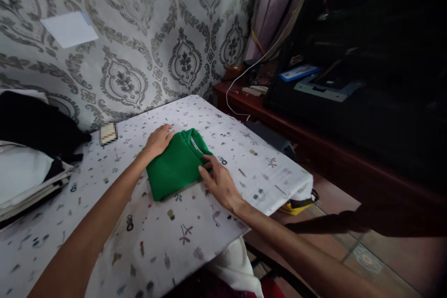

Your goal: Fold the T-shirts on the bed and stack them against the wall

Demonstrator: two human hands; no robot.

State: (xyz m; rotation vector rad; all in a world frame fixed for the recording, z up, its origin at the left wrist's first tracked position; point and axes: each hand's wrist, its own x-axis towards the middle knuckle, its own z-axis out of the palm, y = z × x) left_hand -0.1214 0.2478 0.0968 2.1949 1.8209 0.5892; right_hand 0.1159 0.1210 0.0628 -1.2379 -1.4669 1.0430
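A folded green garment (176, 163) lies on the white patterned tabletop cover (223, 251), with a white label strip (196, 145) showing inside its opening near the upper right. My left hand (159, 140) rests on the garment's upper left edge, fingers stretched out and lying flat. At the right edge is my right hand (220, 180), its thumb and forefinger apart and touching the cloth. Some fingers of the right hand are partly hidden behind the others.
A pile of folded black and white clothes (31, 149) sits at the left. A small blurred card-like object (108, 133) lies near the patterned wall. Right of the table stands a dark red cabinet (240, 98) with a white cable (228, 91). White cloth (237, 265) hangs below the front edge.
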